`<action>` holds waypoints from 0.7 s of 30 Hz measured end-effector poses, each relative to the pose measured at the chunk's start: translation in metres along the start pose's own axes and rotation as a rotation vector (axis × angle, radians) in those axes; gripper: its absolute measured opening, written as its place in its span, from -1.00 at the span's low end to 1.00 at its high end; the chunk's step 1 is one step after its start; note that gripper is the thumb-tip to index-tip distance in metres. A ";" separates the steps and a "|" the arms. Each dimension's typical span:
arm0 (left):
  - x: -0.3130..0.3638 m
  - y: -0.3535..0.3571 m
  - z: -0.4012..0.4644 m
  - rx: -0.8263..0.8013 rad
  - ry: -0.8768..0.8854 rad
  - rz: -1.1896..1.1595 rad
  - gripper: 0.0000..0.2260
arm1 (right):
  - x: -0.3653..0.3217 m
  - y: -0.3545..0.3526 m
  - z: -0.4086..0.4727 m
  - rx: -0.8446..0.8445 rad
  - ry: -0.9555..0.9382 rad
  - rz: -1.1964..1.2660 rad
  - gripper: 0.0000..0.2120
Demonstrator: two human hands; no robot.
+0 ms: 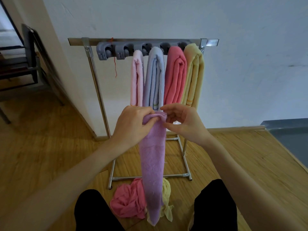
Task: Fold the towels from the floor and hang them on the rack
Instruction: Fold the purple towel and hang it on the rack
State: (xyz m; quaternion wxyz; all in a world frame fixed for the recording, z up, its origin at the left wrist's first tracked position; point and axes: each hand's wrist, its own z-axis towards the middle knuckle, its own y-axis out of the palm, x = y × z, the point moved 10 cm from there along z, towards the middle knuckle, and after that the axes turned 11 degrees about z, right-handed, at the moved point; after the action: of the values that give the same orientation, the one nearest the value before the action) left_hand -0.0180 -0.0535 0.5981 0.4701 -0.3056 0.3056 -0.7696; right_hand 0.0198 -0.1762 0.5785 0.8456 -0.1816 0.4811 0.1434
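The long, narrow lilac terry towel [152, 160], already folded lengthwise into a strip, hangs straight down in front of the person, its top edge bunched up just below the hung towels and its tail reaching the floor between the knees. The left hand [133, 124] has its fingers and thumb curled round the bunched top end and carries the weight; the right hand [181, 121] touches that same end from the other side, fingers partly curled, and looks to be pinching or tidying the fold rather than bearing load. I judge the step in hand to be the last of the folding, with hanging next: the gathered top would have to be lifted and pushed into one of the two free clips [122, 52] at the left of the grey plastic clip holder [141, 47] on the silver metal rack [96, 84]. The other clips hold a pale pink towel [137, 80], a light blue towel [154, 77], a coral pink towel [175, 75] and a pale yellow towel [194, 74], all folded and hanging close together. The pale pink towel beside the free clips could be nudged. On the wooden floor [50, 147], a crumpled coral cloth [127, 202] and a crumpled yellow cloth [166, 197] lie behind the lilac tail, still unfolded.
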 end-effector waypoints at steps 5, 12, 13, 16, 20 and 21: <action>0.005 -0.006 0.014 -0.003 0.018 -0.015 -0.80 | -0.002 -0.012 0.006 0.130 -0.065 -0.057 -0.68; 0.001 -0.010 0.017 -0.021 0.049 -0.070 -0.79 | 0.006 -0.014 0.011 0.136 -0.017 0.037 -0.68; -0.001 -0.011 0.015 0.004 0.046 -0.077 -0.76 | 0.006 -0.013 0.013 0.145 -0.021 0.028 -0.68; -0.016 -0.003 0.000 0.079 -0.021 -0.087 -0.48 | 0.012 -0.020 0.014 0.229 0.007 0.025 -0.71; -0.058 0.061 -0.047 -0.118 -0.290 -0.327 -0.29 | 0.029 -0.025 0.007 0.318 0.090 0.067 -0.74; -0.067 0.085 -0.062 -0.197 -0.352 -0.400 -0.31 | 0.032 -0.023 0.005 0.324 0.107 0.078 -0.74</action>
State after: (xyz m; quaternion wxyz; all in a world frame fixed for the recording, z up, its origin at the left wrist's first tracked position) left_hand 0.0050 -0.0120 0.4826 0.3228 -0.5330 0.2259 -0.7488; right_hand 0.0495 -0.1926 0.5569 0.8308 -0.0314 0.5489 0.0868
